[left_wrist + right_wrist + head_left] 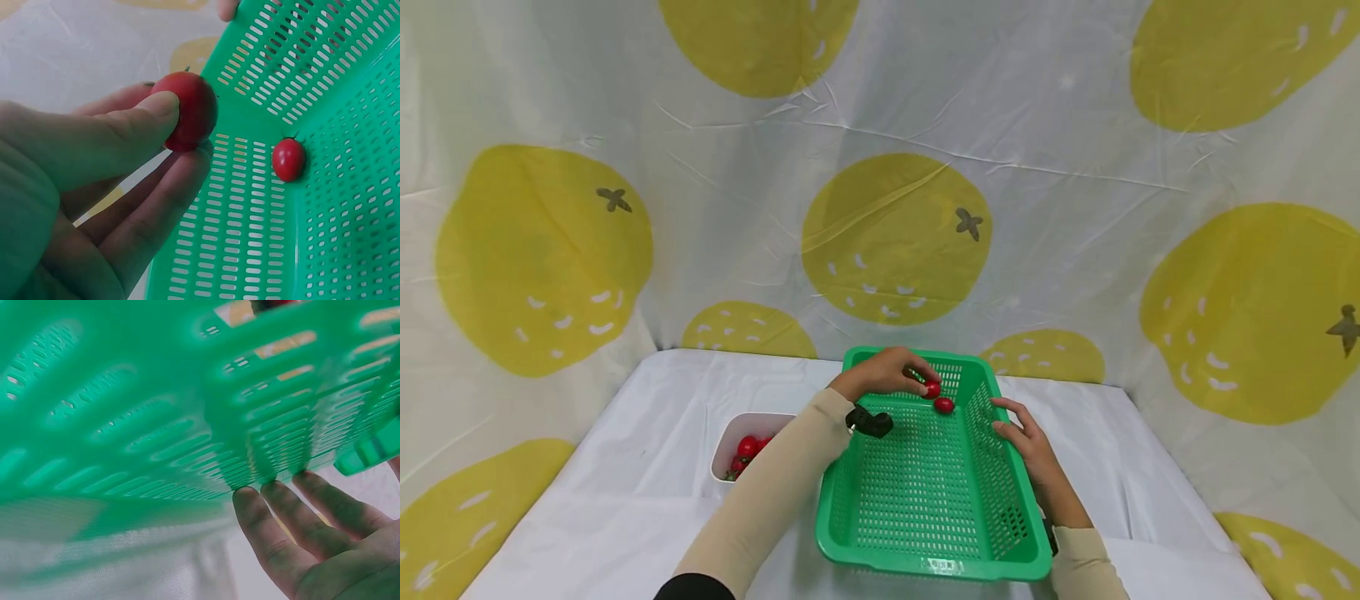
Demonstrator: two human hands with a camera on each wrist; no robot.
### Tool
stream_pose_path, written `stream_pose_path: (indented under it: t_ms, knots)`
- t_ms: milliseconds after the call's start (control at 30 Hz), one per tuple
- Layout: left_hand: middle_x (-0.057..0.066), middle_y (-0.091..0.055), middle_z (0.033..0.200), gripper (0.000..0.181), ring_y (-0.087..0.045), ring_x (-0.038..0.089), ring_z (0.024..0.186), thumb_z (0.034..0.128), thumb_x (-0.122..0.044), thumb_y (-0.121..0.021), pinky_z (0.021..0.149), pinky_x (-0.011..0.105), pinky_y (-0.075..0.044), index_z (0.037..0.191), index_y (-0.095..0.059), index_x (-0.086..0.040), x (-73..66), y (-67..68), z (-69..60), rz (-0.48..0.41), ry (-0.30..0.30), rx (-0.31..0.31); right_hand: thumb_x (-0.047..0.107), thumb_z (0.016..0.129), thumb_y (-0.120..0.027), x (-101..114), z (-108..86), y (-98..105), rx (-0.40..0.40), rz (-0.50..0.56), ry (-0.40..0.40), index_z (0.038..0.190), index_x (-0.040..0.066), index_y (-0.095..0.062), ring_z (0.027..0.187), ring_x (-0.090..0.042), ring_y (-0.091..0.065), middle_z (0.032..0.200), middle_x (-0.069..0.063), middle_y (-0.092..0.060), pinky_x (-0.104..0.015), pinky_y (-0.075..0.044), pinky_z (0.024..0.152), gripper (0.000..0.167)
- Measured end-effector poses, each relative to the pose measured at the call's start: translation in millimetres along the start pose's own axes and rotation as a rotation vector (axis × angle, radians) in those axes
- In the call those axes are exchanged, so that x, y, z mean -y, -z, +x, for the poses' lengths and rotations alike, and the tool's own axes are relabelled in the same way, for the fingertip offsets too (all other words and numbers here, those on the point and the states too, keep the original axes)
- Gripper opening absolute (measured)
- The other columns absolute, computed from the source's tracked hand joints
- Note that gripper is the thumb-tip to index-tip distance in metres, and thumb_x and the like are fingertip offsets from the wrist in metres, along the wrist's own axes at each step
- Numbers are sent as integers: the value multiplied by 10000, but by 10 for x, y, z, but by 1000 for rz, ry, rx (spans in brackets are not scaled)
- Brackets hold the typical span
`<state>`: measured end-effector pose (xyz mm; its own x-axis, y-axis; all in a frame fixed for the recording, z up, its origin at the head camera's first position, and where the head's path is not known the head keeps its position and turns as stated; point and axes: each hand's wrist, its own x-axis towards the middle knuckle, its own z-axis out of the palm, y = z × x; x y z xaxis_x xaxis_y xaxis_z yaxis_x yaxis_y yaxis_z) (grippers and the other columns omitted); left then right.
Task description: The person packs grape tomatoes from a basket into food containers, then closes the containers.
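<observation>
My left hand (891, 372) reaches over the far end of a green plastic basket (917, 571) with slotted walls. Between thumb and fingertips it pinches a red cherry tomato (195, 112) with bits of green stem. A second cherry tomato (289, 160) lies inside the basket, close to its far wall. At the basket's right side, my right hand (1033, 446) holds the rim. In the right wrist view its fingertips (247, 497) touch the slotted wall from outside; the thumb is mostly out of that view.
Left of the basket stands a white container (721, 450) with several red tomatoes (748, 447), partly hidden by my left forearm. A white cloth (625, 467) covers the table. Behind it hangs a pale curtain (722, 208) printed with yellow fruit.
</observation>
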<state>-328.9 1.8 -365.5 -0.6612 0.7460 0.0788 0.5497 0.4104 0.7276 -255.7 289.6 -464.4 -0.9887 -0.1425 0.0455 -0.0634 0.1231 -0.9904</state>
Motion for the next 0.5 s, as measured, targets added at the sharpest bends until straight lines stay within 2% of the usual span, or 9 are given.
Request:
stream_pose_path:
  t_ms: [233,500]
  knots:
    - [40,-658,1207,289,-643,169,1066,935,-91,-633,852,248,-510,1221,-666,-70,-9,37,-95,-28,-32,-2,301,1012,-504,-12,-17,10,-3,9,4,1445,202,-368,986,-365,-627,1346,-243,-471,-448,-557,740,465]
    - [13,-666,1194,292,-649,116,1044,939,-100,-630,839,244,-515,1228,-666,-93,-106,136,-276,-15,-66,-15,314,1006,-515,-9,-1,10,7,15,12,1442,202,-372,972,-347,-634,1351,-247,-467,-453,-558,740,472]
